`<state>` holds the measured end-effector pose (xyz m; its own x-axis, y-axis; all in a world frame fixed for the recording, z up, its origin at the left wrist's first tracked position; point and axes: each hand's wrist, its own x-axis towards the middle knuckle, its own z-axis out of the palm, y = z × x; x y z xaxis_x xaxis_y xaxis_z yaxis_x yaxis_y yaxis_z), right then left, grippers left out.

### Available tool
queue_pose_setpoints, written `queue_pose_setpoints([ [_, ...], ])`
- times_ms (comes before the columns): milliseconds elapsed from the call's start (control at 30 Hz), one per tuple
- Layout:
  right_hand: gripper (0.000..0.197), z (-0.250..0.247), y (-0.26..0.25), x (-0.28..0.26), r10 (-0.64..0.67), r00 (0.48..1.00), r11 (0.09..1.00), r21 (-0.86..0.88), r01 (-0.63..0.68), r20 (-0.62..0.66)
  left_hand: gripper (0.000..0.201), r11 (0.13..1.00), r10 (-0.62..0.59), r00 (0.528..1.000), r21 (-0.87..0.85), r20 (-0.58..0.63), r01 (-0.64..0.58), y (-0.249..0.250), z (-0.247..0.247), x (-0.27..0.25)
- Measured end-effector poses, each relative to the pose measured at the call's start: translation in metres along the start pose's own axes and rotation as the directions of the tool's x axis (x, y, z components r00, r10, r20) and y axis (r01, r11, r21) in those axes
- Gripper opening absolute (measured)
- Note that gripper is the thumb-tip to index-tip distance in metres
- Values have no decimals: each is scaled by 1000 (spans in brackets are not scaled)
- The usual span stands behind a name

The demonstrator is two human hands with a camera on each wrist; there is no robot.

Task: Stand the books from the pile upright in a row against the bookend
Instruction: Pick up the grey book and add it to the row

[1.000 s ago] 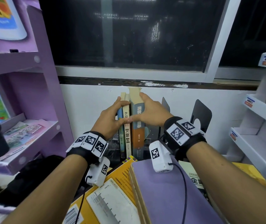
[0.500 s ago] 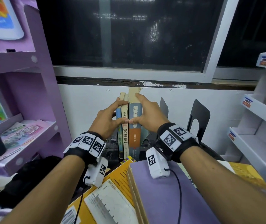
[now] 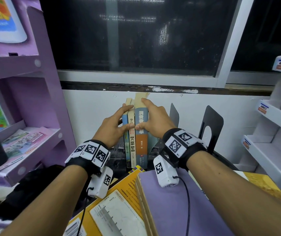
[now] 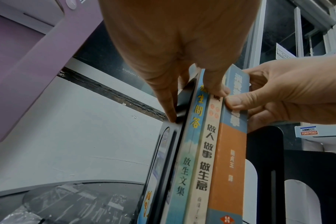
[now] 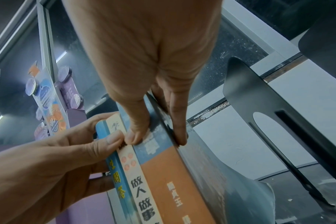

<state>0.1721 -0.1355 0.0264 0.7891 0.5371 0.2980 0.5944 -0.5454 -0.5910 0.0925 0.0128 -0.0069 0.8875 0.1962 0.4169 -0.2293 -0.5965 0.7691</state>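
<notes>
Three books stand upright in a row just left of the black bookend, squeezed between both hands: the left hand grips the thin blue spine, the right hand the thick blue-and-orange one. Best to press them together evenly, keeping spines flush, then slide the row right until it touches the bookend before letting go.

Place: looks like a small shop or stockroom corner.
Left side: purple display shelving with printed product cards and leaflets.
Right side: white tiered shelves with price labels on the front edges; one tag reads "AMMELTZ YOKO YOKO".
Back: dark window over a white wall.
</notes>
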Motion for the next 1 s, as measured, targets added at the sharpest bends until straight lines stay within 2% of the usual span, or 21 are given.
queue_pose_setpoints([
  [167, 97, 1, -3, 1, -3, 1000, 999, -38, 3, 4, 59, 998, -49, 999, -37, 6, 50, -4, -3, 0],
  [433, 95, -4, -8, 1, 4, 999, 997, -76, 0, 44, 56, 999, -40, 999, 17, 0, 40, -2, -3, -1],
  [600, 109, -7, -9, -1, 16, 996, 996, -87, -9, 88, 56, 997, -19, 1000, 69, -8, 19, 3, -2, -2],
  [733, 102, -11, -8, -3, 38, 994, 999, -14, -36, 103, 55, 996, -29, 1000, 81, -10, 30, 7, -3, -3],
  [900, 82, -22, -9, -13, 29, 988, 998, 47, -36, 150, 55, 995, -70, 997, 72, 11, 69, 12, -5, -9],
  [1000, 84, -28, -10, -21, 33, 985, 998, 51, -42, 167, 55, 994, -77, 997, 74, 0, 77, 17, -7, -15],
])
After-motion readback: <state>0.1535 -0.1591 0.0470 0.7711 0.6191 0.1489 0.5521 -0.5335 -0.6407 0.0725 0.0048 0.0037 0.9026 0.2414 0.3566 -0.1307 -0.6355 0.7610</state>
